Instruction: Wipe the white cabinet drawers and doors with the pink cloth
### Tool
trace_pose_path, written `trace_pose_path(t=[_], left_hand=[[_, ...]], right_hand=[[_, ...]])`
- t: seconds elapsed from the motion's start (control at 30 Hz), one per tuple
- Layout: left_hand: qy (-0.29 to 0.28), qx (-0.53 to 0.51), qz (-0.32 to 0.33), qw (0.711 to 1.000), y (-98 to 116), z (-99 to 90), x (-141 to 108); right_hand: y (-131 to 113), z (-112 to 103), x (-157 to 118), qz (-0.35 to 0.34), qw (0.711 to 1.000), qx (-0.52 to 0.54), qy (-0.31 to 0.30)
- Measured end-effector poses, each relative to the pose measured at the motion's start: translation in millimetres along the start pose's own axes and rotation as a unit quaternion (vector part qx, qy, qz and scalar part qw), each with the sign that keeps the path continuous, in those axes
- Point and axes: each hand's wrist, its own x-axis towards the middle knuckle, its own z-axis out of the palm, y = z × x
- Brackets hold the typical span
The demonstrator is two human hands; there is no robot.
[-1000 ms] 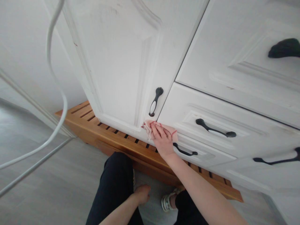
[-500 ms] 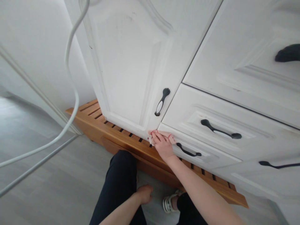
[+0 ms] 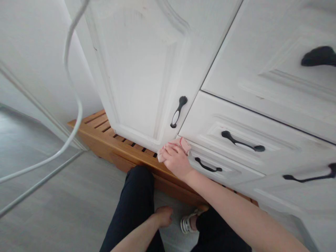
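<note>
My right hand [image 3: 177, 161] is closed on a pink cloth [image 3: 181, 142] with red lines. It holds the cloth against the lower corner of the white cabinet front, beside the bottom drawer [image 3: 231, 174] and just above the slatted wooden bench [image 3: 105, 141]. My left hand [image 3: 164, 216] hangs low by my left knee, its fingers curled in, and nothing shows in it. Above the cloth is the cabinet door [image 3: 139, 80] with a dark handle [image 3: 179, 112] that has a white inset.
More drawers with dark handles [image 3: 243, 141] fill the right side. A white cable [image 3: 76, 122] loops down on the left, over a grey floor [image 3: 70, 203]. A striped shoe [image 3: 187, 224] stands beneath me, and a white wall [image 3: 49, 45] meets the cabinet at left.
My right hand has shifted slightly left with the cloth, which looks more bunched up now. The view has moved a little. My left hand stays by the knee.
</note>
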Motion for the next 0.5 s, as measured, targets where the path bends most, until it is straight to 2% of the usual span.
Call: trace_pose_path(t=[0.1,0.2,0.3,0.5], left_hand=[[-0.030,-0.011,0.010,0.999,-3.2,4.3,7.2],[-0.022,-0.022,0.011,0.999,-8.5,7.1,8.6],[-0.002,-0.040,0.009,0.999,-15.3,8.1,7.7],[-0.004,-0.039,-0.005,0.999,-25.0,2.6,-0.9]], right_hand=[[25.3,-23.9,-1.4,-0.013,0.999,-0.033,0.010],[45.1,-45.7,-29.7,-0.040,0.993,-0.105,0.020],[56.5,-62.8,-77.0,-0.030,0.985,-0.170,0.023],[84.3,-92.0,-185.3,0.033,0.980,-0.193,-0.013]])
